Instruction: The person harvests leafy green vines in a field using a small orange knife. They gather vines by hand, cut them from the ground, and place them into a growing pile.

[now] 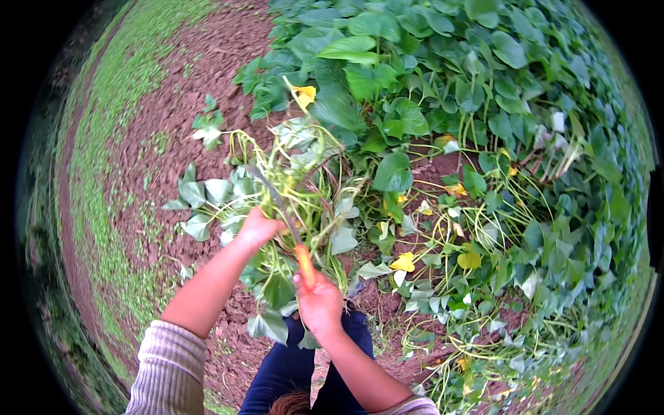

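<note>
My left hand (260, 228) grips a bundle of leafy green vines (306, 197) with heart-shaped leaves, held up in front of my legs. In my right hand (320, 303) is the orange handle of a sickle (306, 267). Its dark, curved blade (277, 199) lies across the vine stems, pointing up and to the left, close beside my left hand. Pale leaf undersides and one yellow leaf (305, 96) show among the bundled stems. My left fingertips are partly hidden by the stems and blade.
Dense vine foliage (456, 67) covers the ground ahead and to the right. Cut-looking stems and yellow leaves (403, 262) lie tangled at right. Reddish-brown soil (155, 104) stretches to the left, bordered by short grass (98, 155). My legs in dark trousers (280, 368) stand below.
</note>
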The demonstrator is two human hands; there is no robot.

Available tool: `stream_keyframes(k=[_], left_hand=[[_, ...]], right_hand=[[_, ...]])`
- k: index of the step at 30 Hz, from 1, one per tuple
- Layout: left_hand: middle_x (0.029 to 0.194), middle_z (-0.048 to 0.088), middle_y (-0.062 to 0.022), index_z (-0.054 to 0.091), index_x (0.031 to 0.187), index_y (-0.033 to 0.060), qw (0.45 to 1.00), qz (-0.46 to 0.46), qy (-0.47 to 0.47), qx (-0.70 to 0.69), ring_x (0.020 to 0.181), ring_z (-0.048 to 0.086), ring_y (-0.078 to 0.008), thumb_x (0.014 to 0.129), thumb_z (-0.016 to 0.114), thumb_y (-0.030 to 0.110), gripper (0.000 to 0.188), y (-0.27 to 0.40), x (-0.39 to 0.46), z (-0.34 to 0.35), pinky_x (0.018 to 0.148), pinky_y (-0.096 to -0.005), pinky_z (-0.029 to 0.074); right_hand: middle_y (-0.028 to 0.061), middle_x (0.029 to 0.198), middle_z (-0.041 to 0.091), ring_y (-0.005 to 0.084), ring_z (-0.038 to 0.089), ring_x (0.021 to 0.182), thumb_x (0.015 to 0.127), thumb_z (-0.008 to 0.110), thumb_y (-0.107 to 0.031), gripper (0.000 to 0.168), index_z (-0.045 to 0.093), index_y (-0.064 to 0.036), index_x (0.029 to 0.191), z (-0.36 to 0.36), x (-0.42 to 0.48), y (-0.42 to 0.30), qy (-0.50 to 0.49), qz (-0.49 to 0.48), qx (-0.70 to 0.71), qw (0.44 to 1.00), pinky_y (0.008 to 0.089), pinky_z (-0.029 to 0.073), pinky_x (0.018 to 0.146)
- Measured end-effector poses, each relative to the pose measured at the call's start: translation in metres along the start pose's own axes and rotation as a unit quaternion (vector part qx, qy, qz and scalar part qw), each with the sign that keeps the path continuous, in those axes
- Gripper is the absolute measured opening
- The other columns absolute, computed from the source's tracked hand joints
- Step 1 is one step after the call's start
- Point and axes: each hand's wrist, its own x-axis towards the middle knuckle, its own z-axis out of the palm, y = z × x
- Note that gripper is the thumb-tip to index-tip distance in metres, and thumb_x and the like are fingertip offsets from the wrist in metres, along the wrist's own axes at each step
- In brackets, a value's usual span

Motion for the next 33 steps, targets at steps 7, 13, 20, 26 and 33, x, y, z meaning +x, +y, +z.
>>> stream_keyframes(k=[7, 13, 20, 26, 33], left_hand=[[0.111, 0.056, -0.009, 0.049, 0.118, 0.0016, 0.971, -0.09, -0.205, -0.08, 0.105, 0.049, -0.0211, 0.068, 0.074, 0.017, 0.059, 0.002, 0.012, 0.027, 0.093, -0.032, 0.037], [0.107, 0.058, -0.0086, 0.053, 0.113, 0.0004, 0.932, -0.119, -0.332, -0.08, 0.103, 0.051, -0.0201, 0.069, 0.071, 0.017, 0.051, -0.013, 0.029, -0.017, 0.094, -0.0329, 0.036], [0.109, 0.057, -0.011, 0.049, 0.118, -0.001, 0.899, -0.025, -0.432, 0.069, 0.099, 0.054, -0.0162, 0.068, 0.074, 0.015, 0.058, 0.008, 0.007, -0.038, 0.088, -0.0274, 0.041], [0.11, 0.056, -0.0125, 0.043, 0.125, 0.0019, 0.943, -0.003, -0.328, 0.059, 0.094, 0.057, -0.0208, 0.061, 0.073, 0.0, 0.071, -0.022, 0.0, -0.048, 0.086, -0.0318, 0.045], [0.097, 0.061, -0.0114, 0.055, 0.108, 0.0006, 0.978, -0.121, -0.169, 0.029, 0.088, 0.058, -0.0216, 0.062, 0.065, -0.003, 0.047, -0.077, 0.021, -0.15, 0.08, -0.0328, 0.048]], right_hand=[[0.0114, 0.081, 0.062, 0.0224, 0.059, 0.068, 0.079, 0.064, -0.015, 0.019, 0.063, -0.006, 0.096, 0.03, -0.012, -0.013, 0.035, -0.01, 0.102, 0.994, 0.0299, 0.046, 0.065], [0.013, 0.085, 0.062, 0.026, 0.061, 0.073, 0.079, 0.062, -0.015, 0.023, 0.061, -0.005, 0.1, 0.064, -0.024, -0.051, 0.044, -0.035, 0.028, 0.998, 0.032, 0.048, 0.067], [0.0134, 0.083, 0.061, 0.0252, 0.06, 0.073, 0.08, 0.062, -0.013, 0.022, 0.06, -0.003, 0.099, 0.105, -0.031, -0.031, 0.046, -0.044, 0.099, 0.993, 0.0313, 0.047, 0.067], [0.0015, 0.095, 0.059, 0.0093, 0.055, 0.081, 0.083, 0.06, -0.006, 0.023, 0.056, -0.001, 0.105, 0.12, -0.037, -0.017, -0.087, 0.108, 0.271, 0.952, 0.0248, 0.048, 0.069], [0.0081, 0.106, 0.057, 0.0116, 0.06, 0.079, 0.082, 0.061, -0.014, 0.042, 0.045, -0.004, 0.12, 0.027, 0.021, -0.074, -0.005, 0.135, 0.237, 0.962, 0.0221, 0.051, 0.051]])
